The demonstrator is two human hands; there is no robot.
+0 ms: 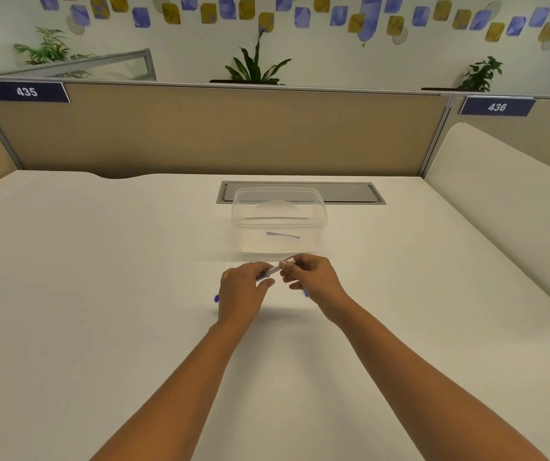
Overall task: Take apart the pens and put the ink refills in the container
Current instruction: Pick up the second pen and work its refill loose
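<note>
Both hands hold one clear pen [271,272] with blue ink just in front of the container. My left hand [242,291] grips its lower, blue end. My right hand [310,276] pinches its upper, clear end with the fingertips. The clear plastic container [240,214] stands open on the white desk, with one blue ink refill [282,235] lying on its bottom. A small blue pen part [216,298] peeks out left of my left hand, and another blue piece [305,292] shows under my right hand; both are mostly hidden.
A grey cable hatch [350,192] is set into the desk [100,277] behind the container. A tan partition [217,131] closes off the back, and a white divider [499,194] runs along the right side.
</note>
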